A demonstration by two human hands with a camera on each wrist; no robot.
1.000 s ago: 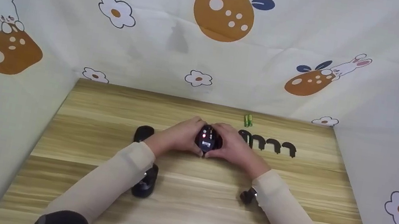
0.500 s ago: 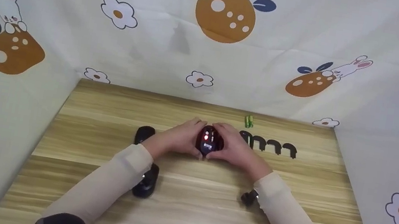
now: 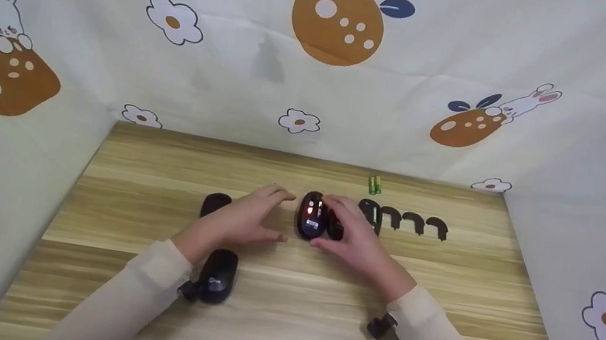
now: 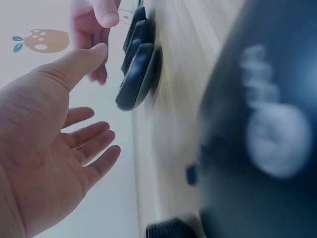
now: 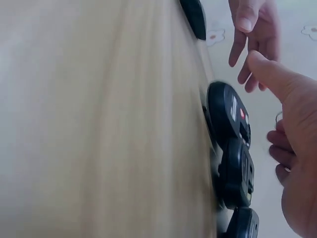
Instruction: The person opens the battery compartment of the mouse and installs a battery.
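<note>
A black computer mouse [image 3: 308,224] lies belly up in the middle of the table, a red light glowing on its underside. Beside it sit a second overturned mouse [image 3: 335,229], partly covered by my right hand [image 3: 356,235], and a third mouse [image 3: 372,211]. My right hand hovers over the first two with thumb and fingers spread, gripping nothing; the right wrist view shows it apart from the lit mouse [image 5: 222,110]. To the left, my left hand [image 3: 246,217] is held with fingers apart and nothing in it. Its wrist is close to an upright mouse [image 3: 219,276].
Another black mouse [image 3: 215,202] lies behind my left wrist. Several curved black covers [image 3: 413,222] form a row right of the overturned mice. Green batteries [image 3: 375,185] lie at the back. Patterned cloth walls [image 3: 220,76] enclose the wooden table [image 3: 289,328].
Both hands held the lit mouse between them. They have let it go; the left hand has moved left, the right slightly right. The mouse stays on the table, its light still red.
</note>
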